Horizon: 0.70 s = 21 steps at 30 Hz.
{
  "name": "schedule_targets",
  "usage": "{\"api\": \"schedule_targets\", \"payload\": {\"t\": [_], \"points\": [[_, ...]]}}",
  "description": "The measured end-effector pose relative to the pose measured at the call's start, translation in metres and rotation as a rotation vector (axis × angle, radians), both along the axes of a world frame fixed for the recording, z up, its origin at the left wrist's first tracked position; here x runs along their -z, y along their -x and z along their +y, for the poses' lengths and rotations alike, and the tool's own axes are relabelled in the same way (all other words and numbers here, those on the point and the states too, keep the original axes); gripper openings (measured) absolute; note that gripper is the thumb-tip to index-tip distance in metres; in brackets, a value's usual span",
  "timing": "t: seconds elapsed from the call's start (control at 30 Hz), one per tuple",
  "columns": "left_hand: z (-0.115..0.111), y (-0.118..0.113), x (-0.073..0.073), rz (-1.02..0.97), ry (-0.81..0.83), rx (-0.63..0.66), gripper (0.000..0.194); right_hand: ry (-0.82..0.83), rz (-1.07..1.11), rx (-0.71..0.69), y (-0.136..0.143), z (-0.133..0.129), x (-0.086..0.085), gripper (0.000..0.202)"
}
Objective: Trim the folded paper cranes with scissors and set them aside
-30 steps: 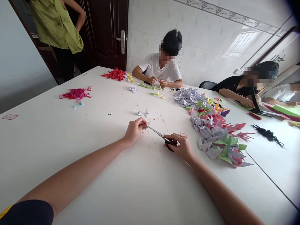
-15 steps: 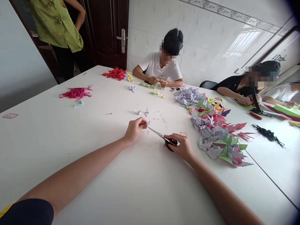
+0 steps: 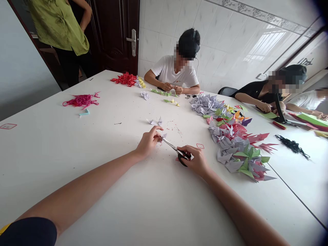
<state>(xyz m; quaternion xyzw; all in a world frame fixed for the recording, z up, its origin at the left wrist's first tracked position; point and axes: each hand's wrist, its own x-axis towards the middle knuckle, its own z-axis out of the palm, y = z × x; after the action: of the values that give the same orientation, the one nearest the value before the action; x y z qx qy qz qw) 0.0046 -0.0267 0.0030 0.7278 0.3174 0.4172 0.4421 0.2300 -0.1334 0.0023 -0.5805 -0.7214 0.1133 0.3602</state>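
My left hand [image 3: 149, 142] is closed in a pinch on a small pale lilac folded paper crane [image 3: 164, 135], mostly hidden by the fingers. In my right hand [image 3: 196, 160] is a pair of scissors [image 3: 170, 145], fingers wrapped about the black handles. The blade tips reach the crane at my left fingertips; whether they cut it, I cannot tell. Just beyond my left hand lie two pale paper cranes [image 3: 152, 122]. Tiny red and dark scraps [image 3: 173, 128] are scattered on the white table [image 3: 153, 205] around them.
A big heap of coloured paper cranes [image 3: 232, 147] lies to the right, with black cord [image 3: 292, 146] beyond it. Pink cord [image 3: 81, 100] sits at the left. Across the table, a person in white [image 3: 176, 73] handles something small; others work at the right. Red cranes [image 3: 125, 79] lie at the back.
The scissors and my right hand have shifted slightly left. My left fingers have moved a little, and more of the pale crane shows beside the blades.
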Motion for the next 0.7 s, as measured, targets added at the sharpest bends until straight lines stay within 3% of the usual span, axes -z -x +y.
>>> {"api": "schedule_targets", "payload": {"t": [0.23,0.7], "points": [[-0.0063,-0.0014,-0.0062,-0.035,0.055,0.05,0.05,-0.036,0.043,0.004,0.0077,-0.0024,-0.0003,0.023],[-0.0061,-0.0023,-0.004,-0.063,0.11,0.087,0.057,-0.04,-0.02,-0.025,0.0074,-0.0045,-0.0069,0.026]]}}
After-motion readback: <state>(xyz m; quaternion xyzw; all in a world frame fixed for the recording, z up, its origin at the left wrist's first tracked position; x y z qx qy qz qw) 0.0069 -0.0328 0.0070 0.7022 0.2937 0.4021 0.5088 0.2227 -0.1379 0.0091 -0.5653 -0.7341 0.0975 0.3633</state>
